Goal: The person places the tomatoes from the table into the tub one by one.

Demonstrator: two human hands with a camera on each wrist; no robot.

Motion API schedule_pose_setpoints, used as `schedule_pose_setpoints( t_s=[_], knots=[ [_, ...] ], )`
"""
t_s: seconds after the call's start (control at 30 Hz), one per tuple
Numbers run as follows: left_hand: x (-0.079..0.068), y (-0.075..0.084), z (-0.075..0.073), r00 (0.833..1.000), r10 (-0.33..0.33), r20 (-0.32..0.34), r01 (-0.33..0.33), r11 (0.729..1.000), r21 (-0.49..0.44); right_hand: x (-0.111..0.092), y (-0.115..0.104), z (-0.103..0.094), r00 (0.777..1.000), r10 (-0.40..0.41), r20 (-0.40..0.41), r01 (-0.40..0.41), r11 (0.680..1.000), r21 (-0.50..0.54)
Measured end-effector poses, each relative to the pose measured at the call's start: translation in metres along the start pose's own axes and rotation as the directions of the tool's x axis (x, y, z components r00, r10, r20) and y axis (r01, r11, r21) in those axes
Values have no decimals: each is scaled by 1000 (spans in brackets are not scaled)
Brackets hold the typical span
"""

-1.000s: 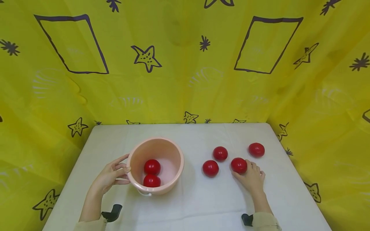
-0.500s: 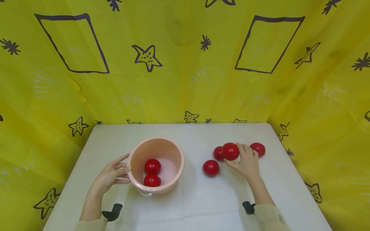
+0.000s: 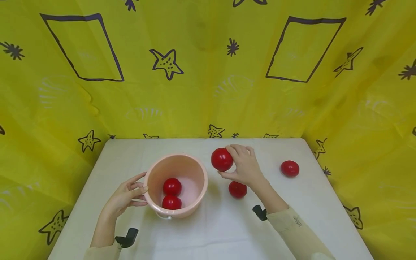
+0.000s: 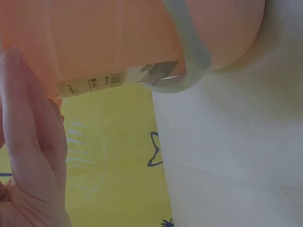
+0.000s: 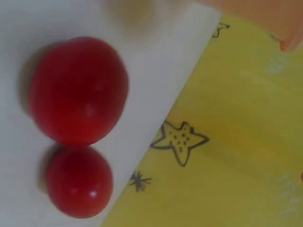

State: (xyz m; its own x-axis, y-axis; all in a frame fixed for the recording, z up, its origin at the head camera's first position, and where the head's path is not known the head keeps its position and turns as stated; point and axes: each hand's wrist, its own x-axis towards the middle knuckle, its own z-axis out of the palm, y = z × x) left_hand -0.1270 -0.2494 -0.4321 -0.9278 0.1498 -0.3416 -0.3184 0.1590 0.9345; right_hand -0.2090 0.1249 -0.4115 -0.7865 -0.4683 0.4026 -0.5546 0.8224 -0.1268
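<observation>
In the head view a pink bucket (image 3: 199, 196) sits left of centre on the table, its mouth turned toward the camera. Two red tomatoes (image 3: 172, 187) lie inside it. My left hand (image 3: 121, 198) holds the bucket's left side, thumb at the rim; the left wrist view shows its fingers (image 4: 28, 127) along the pink wall. My right hand (image 3: 245, 164) grips another tomato (image 3: 222, 159) by thumb and fingers, raised just right of the bucket. Below this hand lies a tomato (image 3: 237, 190); the right wrist view shows it as the larger tomato (image 5: 78, 90), with a smaller tomato (image 5: 79, 182) beside it.
One more tomato (image 3: 290, 168) lies toward the table's right edge. The white-covered table (image 3: 224, 231) meets a yellow patterned curtain (image 3: 201, 90) at the back and sides. A pale handle (image 4: 194, 56) hangs along the bucket's outside.
My right hand has lifted a tomato from the right part of the table and carried it left, close to the bucket. The left hand and bucket hold their place.
</observation>
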Motion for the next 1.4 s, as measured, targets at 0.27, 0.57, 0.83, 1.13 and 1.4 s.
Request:
schedule_pose_setpoints(
  t_s=[0.27,0.57,0.83,1.13,1.4],
  knots=[
    [0,-1,-1,1000,18,9,-18,1000,1,27,-43,12,965,-238,105,240,971,-5],
    [1,0,0,1000,0,-4,0,1000,9,45,-77,30,858,-384,341,415,909,-20],
    [1,0,0,1000,2,-2,-2,1000,10,56,-93,47,742,-474,474,560,827,-49],
    [-1,-1,0,999,24,24,-23,1000,-15,58,-103,66,650,-458,606,647,752,-127],
    [-1,0,0,999,31,25,-31,999,-19,57,-111,75,617,-355,703,689,676,-263]
  ],
)
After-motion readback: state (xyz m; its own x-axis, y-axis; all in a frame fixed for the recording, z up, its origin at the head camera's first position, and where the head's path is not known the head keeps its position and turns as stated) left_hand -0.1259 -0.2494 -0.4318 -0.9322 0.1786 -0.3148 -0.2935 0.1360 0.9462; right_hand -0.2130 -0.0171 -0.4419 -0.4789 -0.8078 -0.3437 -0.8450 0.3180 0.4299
